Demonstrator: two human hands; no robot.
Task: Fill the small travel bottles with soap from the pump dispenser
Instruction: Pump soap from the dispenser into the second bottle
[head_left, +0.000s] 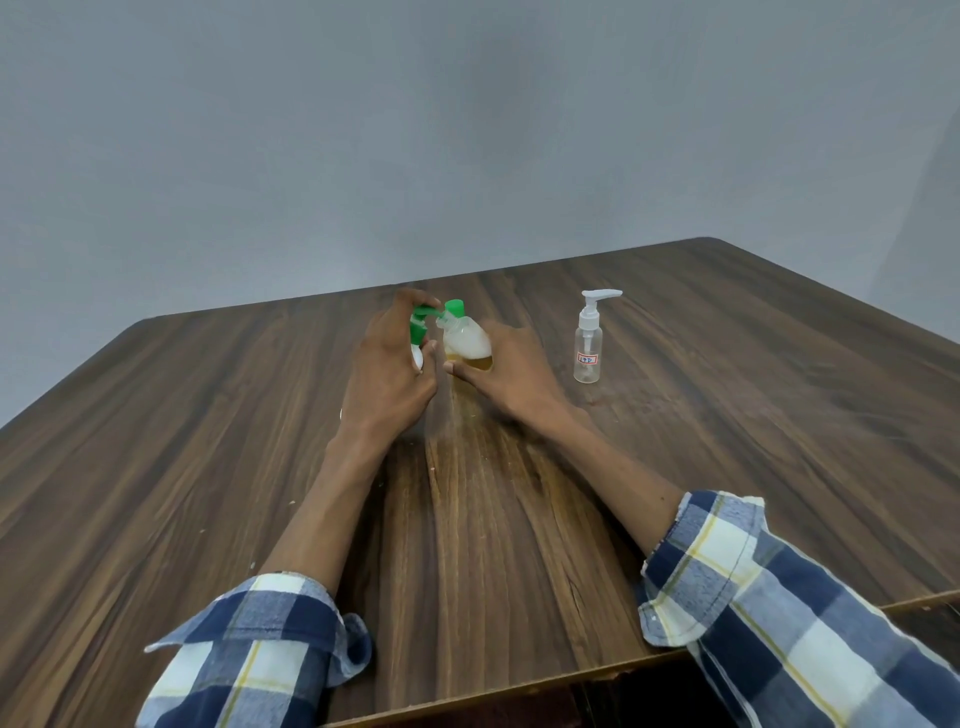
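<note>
My left hand (387, 364) wraps the pump dispenser (417, 323), a white bottle with a green pump head. Its fingers lie over the top of the pump and its thumb sits beside the body, which is mostly hidden. My right hand (511, 374) grips a small travel bottle (467, 344) and tilts it left, so its neck sits at the green nozzle. That bottle holds white foam over yellow liquid, and its green flip cap (454, 307) hangs open. A second small bottle (589, 345), clear with a white pump and a red label, stands untouched to the right.
Everything rests on a dark wooden table (727, 415) that ends at a grey wall behind. The near table edge runs under my plaid sleeves. A pale smear (457, 447) marks the wood below the bottles.
</note>
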